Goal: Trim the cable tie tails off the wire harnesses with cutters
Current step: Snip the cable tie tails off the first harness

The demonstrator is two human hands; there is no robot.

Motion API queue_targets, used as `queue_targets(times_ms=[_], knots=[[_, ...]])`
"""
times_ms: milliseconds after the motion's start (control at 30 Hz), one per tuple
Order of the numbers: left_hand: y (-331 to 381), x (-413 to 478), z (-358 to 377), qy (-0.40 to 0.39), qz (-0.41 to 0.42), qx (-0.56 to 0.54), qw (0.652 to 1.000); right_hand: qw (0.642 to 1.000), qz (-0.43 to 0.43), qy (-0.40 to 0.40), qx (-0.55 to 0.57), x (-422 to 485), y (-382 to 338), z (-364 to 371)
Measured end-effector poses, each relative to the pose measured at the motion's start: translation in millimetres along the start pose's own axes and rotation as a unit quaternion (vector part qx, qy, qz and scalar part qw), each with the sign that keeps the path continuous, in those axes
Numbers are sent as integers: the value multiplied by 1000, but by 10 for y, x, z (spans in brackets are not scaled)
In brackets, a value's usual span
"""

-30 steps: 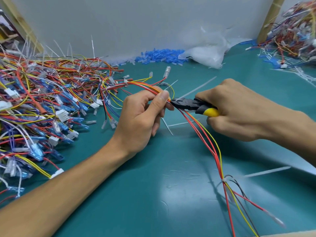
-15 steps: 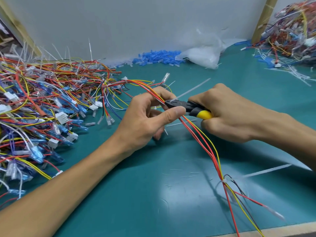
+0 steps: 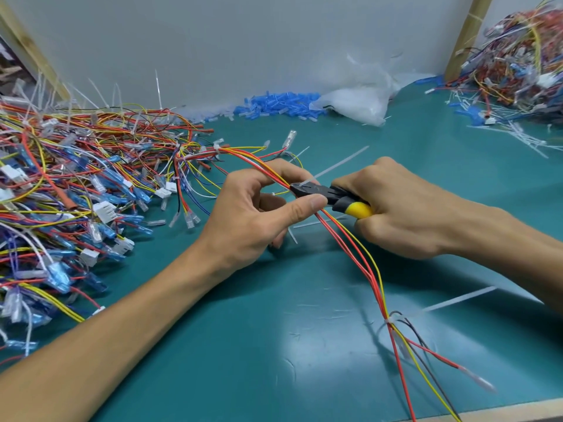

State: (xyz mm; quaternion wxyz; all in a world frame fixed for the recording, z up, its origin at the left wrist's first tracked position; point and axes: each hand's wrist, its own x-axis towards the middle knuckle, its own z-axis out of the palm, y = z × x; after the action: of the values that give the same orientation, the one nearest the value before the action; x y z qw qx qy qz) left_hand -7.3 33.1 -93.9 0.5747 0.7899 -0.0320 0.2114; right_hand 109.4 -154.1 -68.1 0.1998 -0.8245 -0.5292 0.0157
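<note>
Harness: a red, orange and yellow wire harness [image 3: 350,248] runs from the left, through both hands, down across the teal worktop [image 3: 243,345].
Left hand: the left hand [image 3: 256,217] pinches the wires between thumb and curled fingers [image 3: 297,171], just beside the cutter head.
Right hand: the right hand [image 3: 405,208] is wrapped round the yellow-and-black handles of the cutters [image 3: 323,191].
Cutters: the head sits against the harness at the base of a white cable tie tail [image 3: 338,162], which slants up to the right.
Second tie [image 3: 393,319]: lower on the harness, tail untrimmed.
Left: tangled harness pile [image 3: 76,193].
</note>
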Motion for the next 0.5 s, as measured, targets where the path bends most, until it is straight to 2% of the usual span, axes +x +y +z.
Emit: queue_targets(times_ms=[233, 500], knots=[[-5, -15, -3, 1, -5, -9, 1000, 999, 7, -8, 34, -1, -32, 0], [32, -36, 4, -82, -45, -11, 996, 999, 13, -5, 39, -5, -72, -33]])
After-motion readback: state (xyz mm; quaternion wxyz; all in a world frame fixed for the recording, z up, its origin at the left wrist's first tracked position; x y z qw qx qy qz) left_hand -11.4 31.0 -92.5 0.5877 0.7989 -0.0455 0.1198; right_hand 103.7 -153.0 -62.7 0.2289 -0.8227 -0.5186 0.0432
